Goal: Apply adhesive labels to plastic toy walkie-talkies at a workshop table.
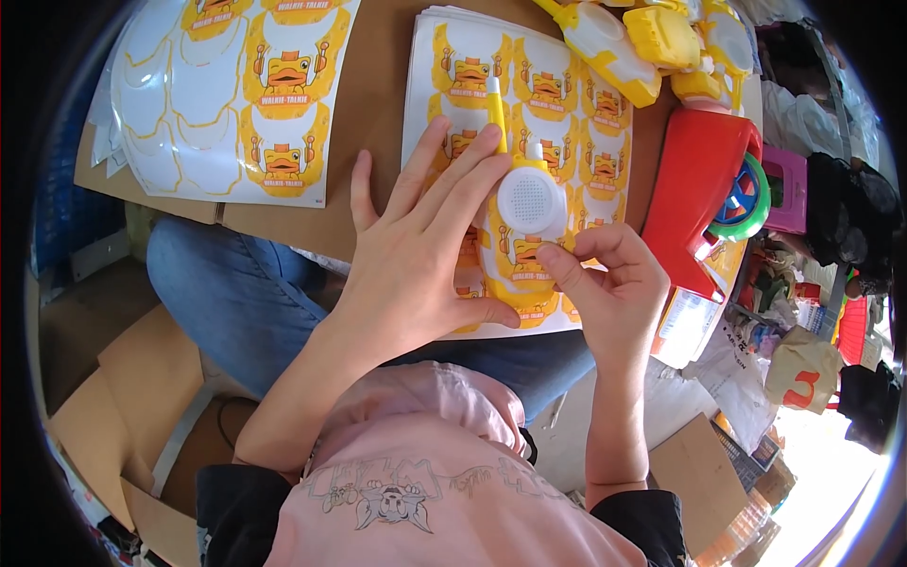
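A yellow and white toy walkie-talkie (529, 203) with a round speaker grille and a yellow antenna lies on a stack of sticker sheets (543, 87). Its lower front bears a duck sticker (525, 253). My left hand (420, 227) grips the toy from its left, fingertips near the antenna and thumb at the bottom end. At the sticker's right edge, my right hand (619, 274) is closed, its thumb pressing the edge and its other fingers curled. Whether that edge is fully stuck down cannot be made out.
On the left lies another sticker sheet (227, 104), with several stickers peeled off. More yellow walkie-talkies (614, 52) are heaped at the far right. A red plastic piece (694, 189) with a green-and-blue wheel (742, 200) stands right of the sheets. Below left is an open cardboard box (142, 406).
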Demonstrator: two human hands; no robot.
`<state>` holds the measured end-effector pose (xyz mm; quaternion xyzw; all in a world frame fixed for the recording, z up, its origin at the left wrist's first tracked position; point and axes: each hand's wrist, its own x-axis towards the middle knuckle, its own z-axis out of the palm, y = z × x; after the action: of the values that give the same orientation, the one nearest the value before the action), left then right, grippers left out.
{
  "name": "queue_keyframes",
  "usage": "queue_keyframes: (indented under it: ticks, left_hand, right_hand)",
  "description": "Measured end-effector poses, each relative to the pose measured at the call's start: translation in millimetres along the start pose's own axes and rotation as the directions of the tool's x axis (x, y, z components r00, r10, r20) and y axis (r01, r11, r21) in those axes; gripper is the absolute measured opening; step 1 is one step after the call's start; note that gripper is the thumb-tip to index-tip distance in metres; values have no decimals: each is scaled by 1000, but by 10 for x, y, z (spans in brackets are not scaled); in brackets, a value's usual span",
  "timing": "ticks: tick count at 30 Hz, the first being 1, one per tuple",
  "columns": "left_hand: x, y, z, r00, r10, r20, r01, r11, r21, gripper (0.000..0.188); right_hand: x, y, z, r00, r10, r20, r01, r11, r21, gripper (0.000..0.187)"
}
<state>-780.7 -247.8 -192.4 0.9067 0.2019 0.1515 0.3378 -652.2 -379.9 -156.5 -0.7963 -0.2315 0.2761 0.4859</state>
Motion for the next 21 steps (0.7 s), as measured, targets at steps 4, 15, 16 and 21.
queue_keyframes:
  ticks: [4, 15, 16, 21]
  left_hand:
    - [2, 3, 1, 1000, 2, -5, -2, 1000, 7, 104]
    - [3, 8, 2, 1000, 1, -5, -1, 1000, 5, 105]
    - [3, 11, -1, 1000, 0, -4, 0, 1000, 3, 105]
    - [2, 12, -3, 1000, -1, -6, 1, 1000, 1, 105]
  right_hand:
    - [-2, 10, 3, 1000, 5, 0, -5, 1000, 14, 19]
    - [-1, 7, 8, 1000, -26, -5, 26, 999, -19, 18]
    - [-1, 4, 8, 1000, -27, -5, 27, 999, -19, 18]
    - [-3, -2, 14, 1000, 11, -5, -11, 1000, 1, 18]
